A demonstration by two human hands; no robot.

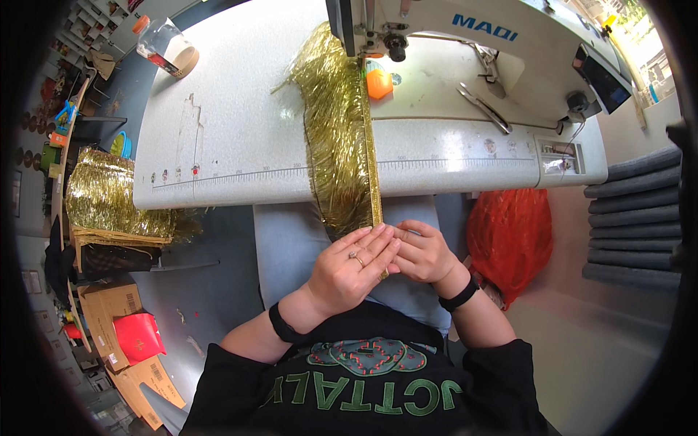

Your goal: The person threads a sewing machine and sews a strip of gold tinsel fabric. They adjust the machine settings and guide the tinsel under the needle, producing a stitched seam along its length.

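A strip of gold tinsel fringe (pixel 335 125) lies across the sewing table and hangs over its front edge toward my lap. Along its right side runs a narrow gold glitter band (pixel 373 163), whose far end passes beneath the head of a MAQI sewing machine (pixel 436 24). Both hands meet at the near end of this band, above my lap. My left hand (pixel 349 267) closes over it with fingers extended, a ring on one finger. My right hand (pixel 422 250) pinches the band from the right side. The fingertips overlap there, hiding part of the band.
Metal tweezers (pixel 484 108) and an orange object (pixel 379 83) lie on the sewing table (pixel 234 125). A plastic bottle (pixel 166 48) stands far left. More gold fringe (pixel 112 196) is stacked left, above cardboard boxes (pixel 109 316). A red bag (pixel 508 240) and folded grey fabric (pixel 635 218) are at right.
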